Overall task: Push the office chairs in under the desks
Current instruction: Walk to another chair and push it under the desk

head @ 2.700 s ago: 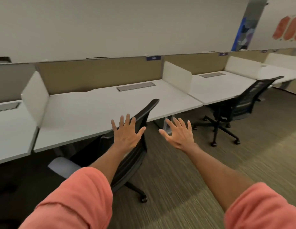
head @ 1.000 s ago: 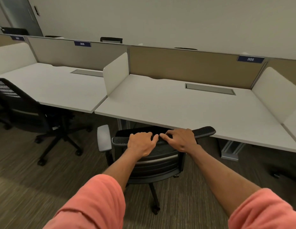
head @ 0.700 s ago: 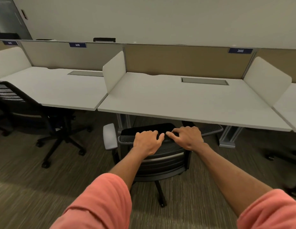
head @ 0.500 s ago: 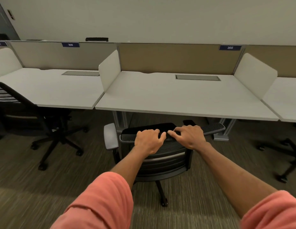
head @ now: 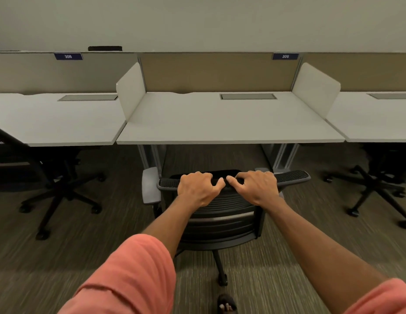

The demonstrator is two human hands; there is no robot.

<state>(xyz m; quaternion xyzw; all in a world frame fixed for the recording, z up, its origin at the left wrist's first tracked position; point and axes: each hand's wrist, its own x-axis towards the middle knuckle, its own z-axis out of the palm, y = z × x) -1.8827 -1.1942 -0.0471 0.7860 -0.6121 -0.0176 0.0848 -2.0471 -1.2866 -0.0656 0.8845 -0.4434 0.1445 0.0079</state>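
Observation:
A black mesh office chair [head: 222,220] stands on the carpet in front of the middle white desk [head: 229,125], its back facing me and squared to the desk. My left hand [head: 196,189] and my right hand [head: 256,188] both grip the top edge of the backrest, side by side, thumbs almost touching. The chair's seat is hidden behind its back; a grey armrest [head: 150,189] sticks out on the left. The chair stands short of the desk's front edge, with carpet showing between them.
A second black chair [head: 54,177] stands out from the left desk [head: 54,123]. A third chair's base [head: 376,191] shows under the right desk [head: 379,123]. White dividers separate the desks; metal desk legs [head: 283,157] flank the gap. My sandalled foot [head: 227,303] is behind the chair.
My hands went from open in the air to gripping the chair's backrest. The chair has been turned square to the middle desk and centred in front of it.

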